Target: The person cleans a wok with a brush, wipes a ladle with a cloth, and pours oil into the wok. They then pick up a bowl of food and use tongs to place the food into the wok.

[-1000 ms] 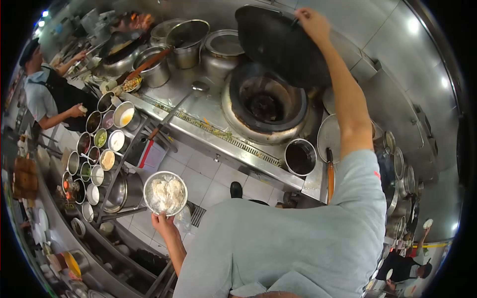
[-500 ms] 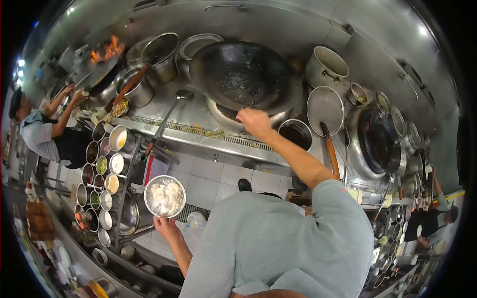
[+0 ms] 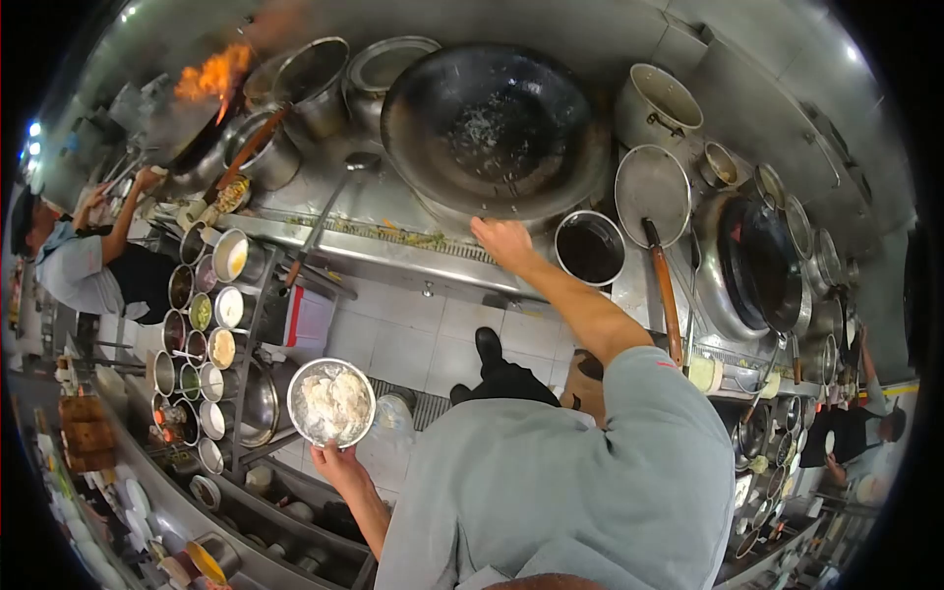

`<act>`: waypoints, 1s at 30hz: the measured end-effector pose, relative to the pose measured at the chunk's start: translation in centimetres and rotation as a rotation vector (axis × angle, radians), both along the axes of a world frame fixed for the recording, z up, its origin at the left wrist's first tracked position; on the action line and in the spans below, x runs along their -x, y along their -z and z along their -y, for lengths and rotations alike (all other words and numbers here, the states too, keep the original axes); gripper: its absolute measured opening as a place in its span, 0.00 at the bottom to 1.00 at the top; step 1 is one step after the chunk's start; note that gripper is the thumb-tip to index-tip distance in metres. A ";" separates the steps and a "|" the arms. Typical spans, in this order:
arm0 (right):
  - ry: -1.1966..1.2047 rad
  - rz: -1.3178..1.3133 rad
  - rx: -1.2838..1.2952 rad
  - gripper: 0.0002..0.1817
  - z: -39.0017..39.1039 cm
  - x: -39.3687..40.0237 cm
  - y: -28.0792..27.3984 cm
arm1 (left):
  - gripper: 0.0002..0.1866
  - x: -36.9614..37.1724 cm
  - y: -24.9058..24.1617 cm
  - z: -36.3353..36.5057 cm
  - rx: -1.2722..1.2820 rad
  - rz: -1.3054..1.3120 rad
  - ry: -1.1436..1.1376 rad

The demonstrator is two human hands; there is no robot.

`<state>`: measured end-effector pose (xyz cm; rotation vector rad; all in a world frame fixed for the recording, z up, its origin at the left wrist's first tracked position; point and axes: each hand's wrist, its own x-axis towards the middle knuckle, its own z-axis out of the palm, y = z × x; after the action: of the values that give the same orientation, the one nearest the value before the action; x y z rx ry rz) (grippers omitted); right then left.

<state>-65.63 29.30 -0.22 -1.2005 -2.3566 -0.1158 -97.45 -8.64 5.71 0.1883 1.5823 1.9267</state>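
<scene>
My left hand [image 3: 341, 466] grips the rim of a round metal bowl [image 3: 297, 411] from below and holds it out over the floor at the left. White, flour-coated pieces [image 3: 332, 401] fill the bowl; their kind cannot be made out. At the near edge of a large dark wok [image 3: 570, 162], my right hand [image 3: 501, 242] is closed on its rim or a handle there; the exact hold is partly hidden. A little liquid [image 3: 489, 130] glistens at the bottom of the wok, which sits on the stove.
A ladle [image 3: 362, 160] lies left of the wok; a dark-filled pot [image 3: 590, 248] and a strainer [image 3: 653, 195] stand right. Seasoning pots [image 3: 229, 307] line the left rack. Another person [image 3: 98, 261] works at a flaming wok [image 3: 202, 143].
The wok has gone from tilted to flatter on the burner, my right hand staying at its edge. Flames at the other person's wok have grown. The bowl stays in my left hand.
</scene>
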 end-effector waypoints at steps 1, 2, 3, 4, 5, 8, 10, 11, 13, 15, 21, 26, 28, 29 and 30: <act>-0.001 0.033 0.028 0.09 0.3 -0.2 -0.1 | 0.16 -0.1 -0.1 0.0 0.002 0.003 0.023; 0.001 0.060 0.058 0.09 0.1 -0.3 -0.1 | 0.15 0.0 -0.1 0.1 0.004 0.002 0.051; 0.007 0.083 0.085 0.09 -0.1 -0.4 -0.3 | 0.16 0.3 0.3 0.3 0.036 -0.002 0.070; -0.007 0.056 0.128 0.11 0.0 -0.4 -0.5 | 0.17 0.4 0.8 0.2 0.064 -0.007 0.096; -0.028 -0.003 0.126 0.11 -0.2 -0.3 0.2 | 0.18 0.5 1.1 -0.1 0.088 -0.008 0.139; 0.040 -0.039 -0.089 0.13 4.4 -1.5 -4.6 | 0.17 1.2 1.7 -0.4 0.108 -0.041 0.251; 0.120 -0.231 -0.066 0.17 8.0 -4.7 -6.2 | 0.18 0.2 1.0 -1.1 0.057 -0.051 0.275; 0.138 -0.331 -0.055 0.20 9.0 -6.1 -6.7 | 0.18 -0.3 1.0 -1.4 0.042 -0.050 0.281; 0.331 -0.339 -0.110 0.23 11.3 -12.8 -5.3 | 0.18 -1.8 1.1 -1.7 0.023 -0.048 0.273; 0.578 -0.297 -0.092 0.20 13.6 -20.8 -3.9 | 0.19 -3.6 0.9 -2.1 0.034 -0.042 0.284; 1.008 0.011 0.545 0.28 17.3 -45.3 2.0 | 0.18 -10.5 0.8 -4.1 0.063 -0.019 0.345; 0.499 -1.114 1.628 0.34 18.9 -51.5 4.3 | 0.17 -17.9 -0.2 -4.6 0.049 -0.025 0.420; 0.200 -1.267 1.820 0.35 19.1 -51.8 6.3 | 0.16 -21.2 -1.1 -4.8 -0.016 -0.015 0.455; 0.176 -1.335 1.809 0.34 19.1 -51.7 7.6 | 0.16 -22.5 -1.1 -4.6 -0.016 -0.020 0.459; 0.153 -1.411 1.798 0.33 19.4 -51.4 9.4 | 0.16 -23.7 -1.0 -4.4 -0.012 -0.028 0.467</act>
<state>-14.23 9.94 -9.58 -1.1671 -0.6002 2.2423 -73.70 -4.20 6.69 0.5410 1.3932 1.5733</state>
